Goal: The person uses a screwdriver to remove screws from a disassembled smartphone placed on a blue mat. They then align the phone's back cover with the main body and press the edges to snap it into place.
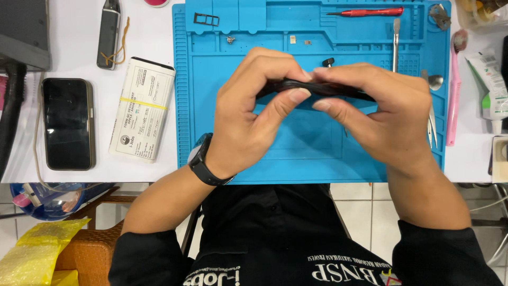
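The person is wearing a black shirt [275, 238] with long sleeves pushed up the forearms and white lettering across the chest, plus a black watch [201, 159] on the left wrist.

Blue silicone work mat [312, 153] with moulded compartments along its upper edge, lying on a white table [153, 32]. In the mat's top tray: red-handled screwdriver [365, 11]; below it, an upright slim metal spudger [396, 45]. Left of the mat: white rectangular box with a yellow band [143, 108], tilted; dark smartphone, screen off [67, 123]; grey slim device with a tan loop [109, 33]. Right of the mat: pink toothbrush [454, 90], white squeeze tube [491, 87].
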